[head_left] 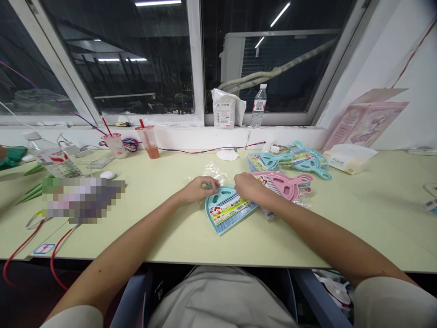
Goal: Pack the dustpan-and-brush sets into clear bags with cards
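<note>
A light-blue dustpan and brush set [227, 209] with a yellow-green printed label lies on the table in front of me, its bristles toward the near edge. Clear plastic film [214, 170] shows crinkled behind it. My left hand [199, 189] is at the set's upper left edge, thumb and forefinger pinched together on the film there. My right hand [248, 186] is closed over the set's upper right end, hiding the handle; its fingertips are out of sight. Just beyond the right hand, pink dustpan and brush sets [290, 187] lie in clear wrapping.
More blue sets [303, 159] lie behind the pink ones, near a tissue pack [351, 158] and a pink box [368, 120]. Two drink cups [148, 142], a large bottle [54, 157] and red cables [56, 255] are on the left. A water bottle [259, 107] stands on the sill.
</note>
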The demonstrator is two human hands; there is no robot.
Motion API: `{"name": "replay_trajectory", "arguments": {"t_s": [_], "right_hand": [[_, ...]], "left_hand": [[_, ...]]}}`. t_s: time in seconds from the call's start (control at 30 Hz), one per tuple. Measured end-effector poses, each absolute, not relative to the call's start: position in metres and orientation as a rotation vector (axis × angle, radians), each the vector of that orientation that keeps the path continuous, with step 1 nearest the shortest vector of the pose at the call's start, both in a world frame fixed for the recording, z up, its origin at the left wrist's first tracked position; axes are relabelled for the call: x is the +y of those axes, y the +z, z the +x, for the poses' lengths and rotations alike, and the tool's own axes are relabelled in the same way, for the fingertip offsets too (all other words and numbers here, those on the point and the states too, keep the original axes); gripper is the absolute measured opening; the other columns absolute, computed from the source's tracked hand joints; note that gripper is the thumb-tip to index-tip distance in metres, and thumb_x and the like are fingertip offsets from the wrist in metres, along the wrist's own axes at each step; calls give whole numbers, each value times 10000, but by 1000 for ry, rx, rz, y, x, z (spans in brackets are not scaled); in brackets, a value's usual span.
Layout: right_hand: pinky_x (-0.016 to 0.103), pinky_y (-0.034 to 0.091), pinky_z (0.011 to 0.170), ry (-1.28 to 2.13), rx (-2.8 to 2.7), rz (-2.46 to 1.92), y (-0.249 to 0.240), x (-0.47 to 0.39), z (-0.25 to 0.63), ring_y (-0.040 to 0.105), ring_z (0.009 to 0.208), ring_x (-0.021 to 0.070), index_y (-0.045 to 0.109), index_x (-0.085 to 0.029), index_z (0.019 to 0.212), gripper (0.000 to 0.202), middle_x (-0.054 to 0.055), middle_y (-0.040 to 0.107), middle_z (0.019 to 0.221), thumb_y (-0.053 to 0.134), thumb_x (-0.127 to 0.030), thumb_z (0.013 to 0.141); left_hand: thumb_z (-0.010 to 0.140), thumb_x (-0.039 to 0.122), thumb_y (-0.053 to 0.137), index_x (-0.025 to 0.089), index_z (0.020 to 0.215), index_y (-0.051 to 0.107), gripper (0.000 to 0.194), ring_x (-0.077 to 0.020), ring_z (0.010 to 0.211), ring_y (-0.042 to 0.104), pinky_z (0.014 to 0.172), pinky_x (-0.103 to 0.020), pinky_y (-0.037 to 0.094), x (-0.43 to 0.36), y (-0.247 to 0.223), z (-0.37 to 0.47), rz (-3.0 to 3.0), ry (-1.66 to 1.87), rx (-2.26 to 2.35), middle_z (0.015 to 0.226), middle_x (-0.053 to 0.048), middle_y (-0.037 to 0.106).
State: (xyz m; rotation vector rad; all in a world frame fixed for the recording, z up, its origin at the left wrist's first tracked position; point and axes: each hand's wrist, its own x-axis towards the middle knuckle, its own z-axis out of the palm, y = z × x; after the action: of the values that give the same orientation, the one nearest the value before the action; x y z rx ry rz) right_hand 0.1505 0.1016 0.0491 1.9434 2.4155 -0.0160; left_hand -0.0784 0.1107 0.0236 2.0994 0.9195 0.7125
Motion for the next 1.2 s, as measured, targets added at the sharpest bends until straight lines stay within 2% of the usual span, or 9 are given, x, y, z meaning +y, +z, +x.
{"name": "replay_trajectory", "arguments": {"t_s": [0.23,0.4,0.53,0.63,0.7,0.8,0.9,1.03,1.2], "right_hand": [[327,494,729,56,2472,1888,49,100,151,709,958,307,733,-118,1034,229,213,725,1071,605,-200,863],[333,493,715,28,2493,1861,49,99,152,712,955,322,740,-115,1055,268,224,725,1082,613,-218,842],[325,476,680,-33,2506,1877,51,96,148,713,935,315,735,-119,1057,270,208,728,1056,577,-242,876],[318,466,700,-76,2513,1909,55,94,148,702,950,290,718,-136,1032,286,189,721,1068,522,-323,940],[324,471,737,-126,2534,1883,61,92,150,682,989,287,690,-154,1046,355,171,704,1116,538,-458,944],[340,482,792,-220,2574,1760,69,86,153,635,1082,310,608,-163,1167,630,165,642,1227,680,-664,792],[345,483,813,-273,2575,1683,72,83,155,597,1154,336,514,-158,1279,878,180,573,1307,790,-698,644],[326,475,780,-376,2524,1665,66,86,155,603,1144,331,447,-176,1341,966,165,563,1305,832,-669,606],[314,462,750,-407,2536,1668,62,92,158,611,1108,313,420,-182,1358,960,144,575,1269,832,-646,626]], "left_hand": [[821,395,687,219,796,697,178,-268,1313,555,1094,-420,439,111,24,-77,2138,708,878,1218,-74,705],[820,389,685,225,782,678,168,-278,1315,559,1091,-439,442,109,26,-78,2144,700,861,1218,-75,705],[821,390,677,222,772,673,176,-285,1317,564,1093,-462,436,111,25,-80,2165,675,870,1210,-80,709],[823,389,673,216,771,666,181,-281,1307,574,1085,-457,444,113,24,-82,2157,669,881,1202,-83,713],[824,392,677,217,772,663,184,-278,1312,571,1089,-446,443,114,24,-84,2157,676,888,1210,-78,712],[830,407,682,218,785,676,194,-281,1330,561,1106,-436,431,116,25,-86,2150,703,888,1222,-70,714],[845,424,674,221,852,708,206,-284,1338,555,1124,-439,419,117,28,-88,2133,778,913,1217,-67,722],[856,440,672,229,1014,736,271,-278,1288,590,1122,-426,427,118,30,-91,2138,861,964,1300,-71,694],[855,447,671,238,1058,749,302,-280,1274,593,1114,-418,436,118,28,-93,2154,814,984,1319,-66,685]]}}
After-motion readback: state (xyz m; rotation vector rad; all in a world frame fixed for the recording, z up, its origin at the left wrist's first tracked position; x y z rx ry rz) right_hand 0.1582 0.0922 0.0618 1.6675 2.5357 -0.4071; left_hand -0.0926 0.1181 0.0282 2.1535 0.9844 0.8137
